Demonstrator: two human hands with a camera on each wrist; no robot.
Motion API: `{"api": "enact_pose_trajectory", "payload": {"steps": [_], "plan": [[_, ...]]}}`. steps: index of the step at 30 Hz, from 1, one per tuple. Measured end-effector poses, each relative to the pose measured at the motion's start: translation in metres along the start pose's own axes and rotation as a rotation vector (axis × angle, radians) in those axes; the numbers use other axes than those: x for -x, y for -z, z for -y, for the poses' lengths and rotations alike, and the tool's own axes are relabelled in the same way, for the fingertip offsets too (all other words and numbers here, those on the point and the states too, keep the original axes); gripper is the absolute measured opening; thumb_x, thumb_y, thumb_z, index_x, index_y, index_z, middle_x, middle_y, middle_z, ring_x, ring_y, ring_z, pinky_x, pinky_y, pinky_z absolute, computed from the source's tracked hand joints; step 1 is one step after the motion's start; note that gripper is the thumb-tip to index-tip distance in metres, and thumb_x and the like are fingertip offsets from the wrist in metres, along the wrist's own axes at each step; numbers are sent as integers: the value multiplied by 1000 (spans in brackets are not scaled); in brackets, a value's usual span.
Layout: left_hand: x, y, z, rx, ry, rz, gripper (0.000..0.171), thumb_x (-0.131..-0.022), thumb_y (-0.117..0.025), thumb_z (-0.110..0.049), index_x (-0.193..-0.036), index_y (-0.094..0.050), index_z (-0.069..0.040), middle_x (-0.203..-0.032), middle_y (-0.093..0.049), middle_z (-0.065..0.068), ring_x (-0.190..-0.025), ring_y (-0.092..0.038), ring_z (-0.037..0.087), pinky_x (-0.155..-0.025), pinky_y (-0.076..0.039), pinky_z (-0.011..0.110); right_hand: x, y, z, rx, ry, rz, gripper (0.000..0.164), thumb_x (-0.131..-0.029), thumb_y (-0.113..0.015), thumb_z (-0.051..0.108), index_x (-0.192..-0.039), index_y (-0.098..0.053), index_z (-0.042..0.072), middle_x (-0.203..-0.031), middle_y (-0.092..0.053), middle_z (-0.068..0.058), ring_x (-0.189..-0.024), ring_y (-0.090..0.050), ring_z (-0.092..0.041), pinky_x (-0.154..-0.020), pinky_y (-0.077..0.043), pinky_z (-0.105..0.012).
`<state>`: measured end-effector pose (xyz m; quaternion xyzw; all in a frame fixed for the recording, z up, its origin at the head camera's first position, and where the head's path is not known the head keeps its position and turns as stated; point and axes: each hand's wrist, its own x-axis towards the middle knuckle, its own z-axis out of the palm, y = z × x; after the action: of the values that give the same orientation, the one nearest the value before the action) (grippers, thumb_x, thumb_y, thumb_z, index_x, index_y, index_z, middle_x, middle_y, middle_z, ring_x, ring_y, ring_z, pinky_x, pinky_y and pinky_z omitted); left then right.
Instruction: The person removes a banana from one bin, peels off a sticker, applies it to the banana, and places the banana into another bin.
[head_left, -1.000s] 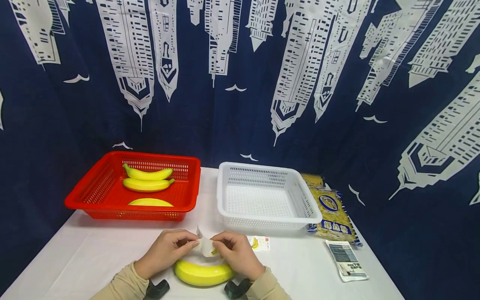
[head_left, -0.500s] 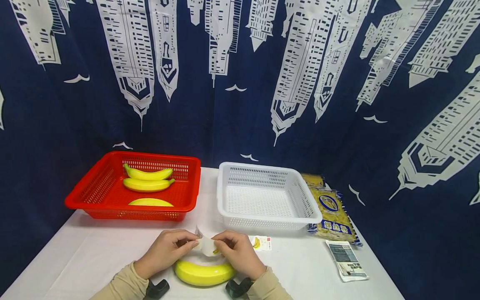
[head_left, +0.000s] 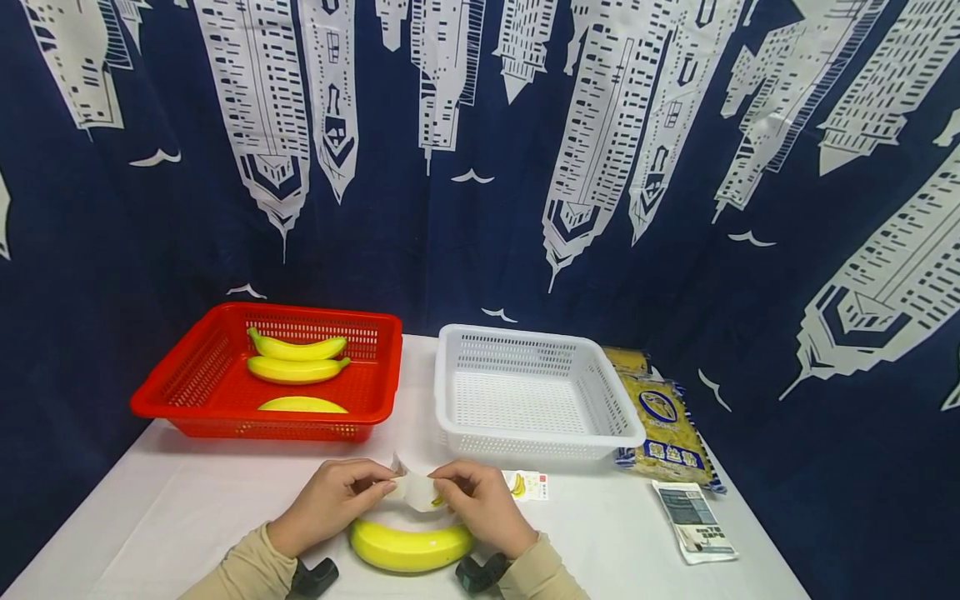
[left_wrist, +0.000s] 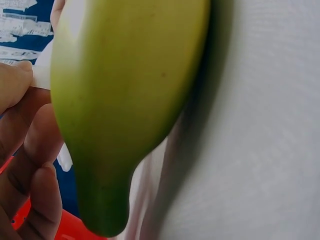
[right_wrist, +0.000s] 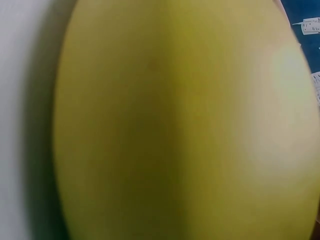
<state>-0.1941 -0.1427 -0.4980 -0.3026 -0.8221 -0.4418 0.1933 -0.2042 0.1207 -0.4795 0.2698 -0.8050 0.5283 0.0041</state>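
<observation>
My left hand and right hand pinch a white paper strip of labels between them, over the front middle of the table. The strip bows between the fingertips, and a thin flap stands up by the left fingers. A printed end with a banana picture sticks out past the right hand. Just below the hands, a yellow banana lies on the white table. It fills much of the left wrist view, its green stem end low there, and hides part of the strip. In the right wrist view the banana blocks the right hand.
A red basket with several bananas stands at the back left. Beside it is a white basket. Yellow noodle packets lean at its right, with a small white packet in front. A dark blue patterned curtain hangs behind.
My right hand has shifted slightly to the right, and the printed end of the strip has slid right with it. The left hand and the banana stay in place.
</observation>
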Motion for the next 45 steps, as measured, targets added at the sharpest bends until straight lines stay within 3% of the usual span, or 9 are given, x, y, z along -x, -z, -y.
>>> {"api": "enact_pose_trajectory", "payload": {"steps": [21, 32, 45], "plan": [[2, 5, 1, -27, 22, -23, 11, -90, -81, -20, -100, -79, -23, -81, -68, -20, -67, -55, -5, -58, -50, 20, -3, 6, -3, -6, -14, -5, 11, -99, -70, 18, -105, -77, 12, -88, -76, -7, -64, -62, -6, -58, -54, -22], [2, 6, 2, -37, 44, -56, 13, -88, -82, -19, -98, -78, -27, -80, -66, -21, -68, -55, -4, -59, -49, 20, -1, 7, -3, 28, -2, -26, 11, -100, -69, 18, -105, -77, 13, -85, -75, -5, -63, -61, -7, -57, -53, -23], [1, 7, 1, -74, 29, -79, 16, -86, -84, -15, -97, -79, -25, -82, -67, -22, -69, -54, -5, -60, -49, 19, -1, 9, -7, 11, -6, -27, 12, -100, -69, 18, -105, -77, 11, -88, -75, -7, -63, -62, -10, -57, -54, -24]]}}
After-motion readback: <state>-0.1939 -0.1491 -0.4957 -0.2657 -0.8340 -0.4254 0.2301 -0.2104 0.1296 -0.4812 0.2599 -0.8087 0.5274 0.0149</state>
